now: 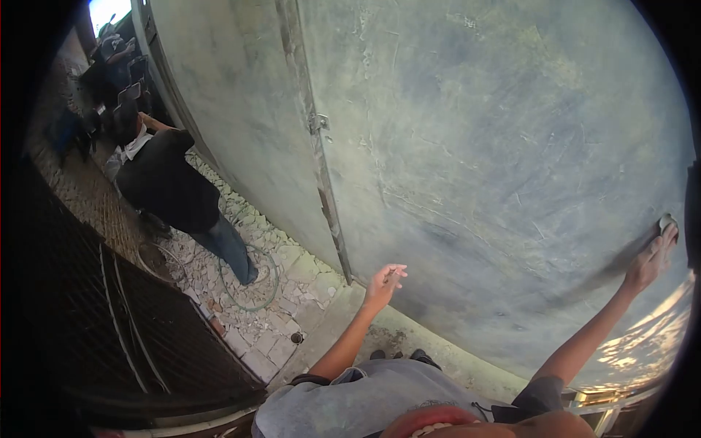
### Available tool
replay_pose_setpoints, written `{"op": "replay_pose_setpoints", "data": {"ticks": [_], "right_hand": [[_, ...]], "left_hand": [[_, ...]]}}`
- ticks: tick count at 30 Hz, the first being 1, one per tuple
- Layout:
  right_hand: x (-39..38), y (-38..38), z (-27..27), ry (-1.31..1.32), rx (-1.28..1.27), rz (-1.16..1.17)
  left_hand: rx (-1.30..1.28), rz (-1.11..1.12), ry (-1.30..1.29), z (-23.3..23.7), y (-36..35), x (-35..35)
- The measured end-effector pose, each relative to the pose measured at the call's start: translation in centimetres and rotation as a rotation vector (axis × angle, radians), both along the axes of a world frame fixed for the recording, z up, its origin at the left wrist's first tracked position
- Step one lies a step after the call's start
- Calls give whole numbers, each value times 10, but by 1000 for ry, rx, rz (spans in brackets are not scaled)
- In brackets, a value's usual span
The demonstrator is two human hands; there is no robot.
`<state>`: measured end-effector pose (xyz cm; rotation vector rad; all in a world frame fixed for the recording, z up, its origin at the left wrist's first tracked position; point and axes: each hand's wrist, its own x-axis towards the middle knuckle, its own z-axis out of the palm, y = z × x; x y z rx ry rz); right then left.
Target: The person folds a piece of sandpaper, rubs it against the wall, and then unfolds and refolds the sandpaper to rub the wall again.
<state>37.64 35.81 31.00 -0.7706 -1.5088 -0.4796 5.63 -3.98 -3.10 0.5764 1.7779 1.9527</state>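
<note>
At the far right, my right hand [650, 264] is pressed against the grey plastered wall [467, 160]. Its fingers are closed on a thin, curled pale sheet [667, 222] that looks like sandpaper and lies against the wall. My left hand [385, 286] is raised near the lower part of the wall, apart from it. Its fingers are loosely bent and spread, with nothing visible in them. Scratches, patchy stains and a darker smear below my right forearm mark the wall surface.
A vertical strip with a metal latch [318, 123] divides the wall. On the left, a person in a dark shirt [164, 179] stands on broken rubble [241, 292] beside a hose loop [276, 281]. A dark slatted panel [80, 292] borders the lower left. Another person [115, 52] is farther back.
</note>
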Motion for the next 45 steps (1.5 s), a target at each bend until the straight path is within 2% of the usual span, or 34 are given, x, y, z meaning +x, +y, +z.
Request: {"op": "replay_pose_setpoints", "data": {"ticks": [2, 4, 7, 10, 17, 20, 23, 33, 36, 38, 45], "right_hand": [[13, 13, 3, 29, 66, 20], [32, 40, 1, -112, 182, -171], [14, 20, 16, -10, 253, 24], [14, 18, 15, -3, 193, -23], [23, 21, 12, 41, -32, 87], [24, 20, 12, -14, -4, 28], [31, 27, 11, -74, 47, 67], [40, 36, 9, -97, 26, -26], [38, 32, 11, -116, 47, -1], [33, 24, 11, -38, -6, 49], [38, 18, 17, -114, -23, 43]], "left_hand": [[2, 15, 9, 0, -5, -2], [-21, -4, 14, -5, -11, -2], [-36, 6, 1, -9, -20, -5], [-27, 55, -3, -9, -27, -9], [-43, 90, 17, -5, -33, -21], [-29, 86, 10, -7, -31, -23], [-26, 78, 18, -8, -30, -24], [-21, 48, -1, -12, -20, -22], [-29, 41, -2, -13, -20, -21], [-31, 34, -3, -11, -20, -19], [-32, 47, 10, -17, -23, -16]]}}
